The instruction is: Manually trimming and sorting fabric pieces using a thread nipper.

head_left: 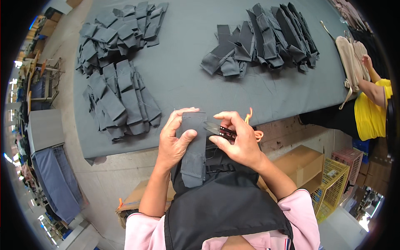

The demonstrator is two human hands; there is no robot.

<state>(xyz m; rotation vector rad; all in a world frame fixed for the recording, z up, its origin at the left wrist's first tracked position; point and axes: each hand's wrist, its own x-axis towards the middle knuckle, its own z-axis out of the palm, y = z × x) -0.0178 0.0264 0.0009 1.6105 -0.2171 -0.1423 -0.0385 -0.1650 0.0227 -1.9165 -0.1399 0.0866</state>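
Note:
A dark grey sewn fabric strip (194,146) hangs upright in front of my apron, its lower end folded and stitched. My left hand (174,139) grips its upper part, thumb on the front face and fingers behind. In my right hand (239,139) is a pair of black thread snips (227,132), held between thumb and fingers. Their pointed metal blades reach the strip's right edge near the top. An orange cord (257,134) dangles from the snips beside my right hand. Loose threads show along the strip's edge.
Piles of similar grey pieces lie on the cloth-covered table (179,62): a left pile (121,96) and a right pile (266,39). A person in yellow (371,112) handles beige fabric at right. Cardboard boxes (300,164) and a yellow crate (331,183) stand below the table edge.

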